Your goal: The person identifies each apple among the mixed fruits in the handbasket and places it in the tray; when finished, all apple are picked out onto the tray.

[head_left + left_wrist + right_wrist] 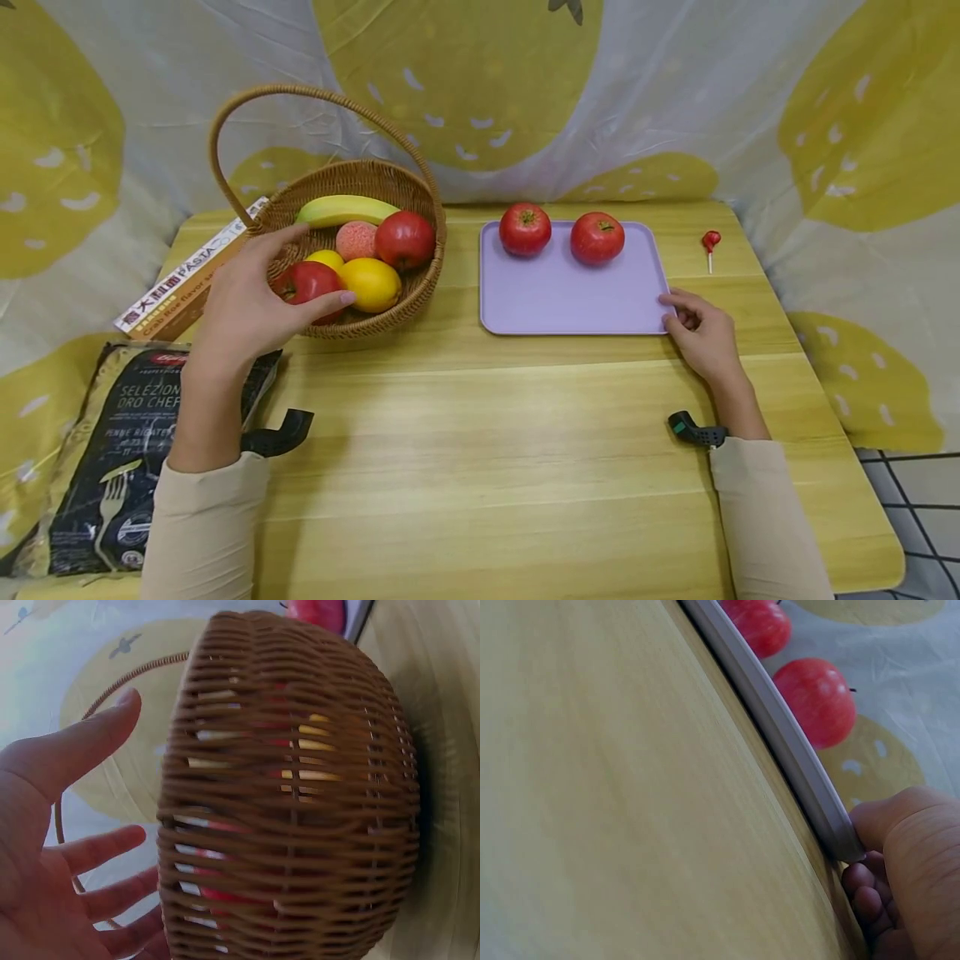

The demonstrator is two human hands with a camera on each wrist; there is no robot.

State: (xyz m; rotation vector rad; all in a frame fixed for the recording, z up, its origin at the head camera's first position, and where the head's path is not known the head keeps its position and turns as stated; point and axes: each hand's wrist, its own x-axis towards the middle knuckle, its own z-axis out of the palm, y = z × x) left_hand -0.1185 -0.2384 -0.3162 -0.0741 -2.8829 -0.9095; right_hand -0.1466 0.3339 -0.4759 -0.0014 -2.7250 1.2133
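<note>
**Pale wooden table (480,450) before a fruit-print cloth (660,75): one hand over a basket, one at a tray**

The white cloth, printed with big yellow fruits, hangs behind the table and along its sides. The left hand (251,292) is over the near left rim of the wicker basket (427,283), thumb and fingers spread wide apart. It frames a red apple (307,281) lying inside the basket; whether the fingers touch that apple cannot be told. The right hand (701,329) pinches the near right corner of the lilac tray (570,300), thumb at the rim and fingers curled.

Around the framed apple, the basket also holds a lemon (371,285), another yellow fruit (324,258) partly hidden, a rough-skinned pink fruit (356,240), a second red apple (406,240) and, towards the back, a banana (348,210). Its arched handle stands upright. On the tray, two red apples (597,238) sit near the far edge, side by side and slightly apart.

Beyond the tray's right side lies a red lollipop (711,240) on a white stick. Left of the basket, a pasta box (168,300) lies slantwise, partly hidden by the left hand. Nearer the person is a dark bag of penne rigate (112,433), partly covered by the left forearm. Both sleeves (765,492) are beige.
</note>
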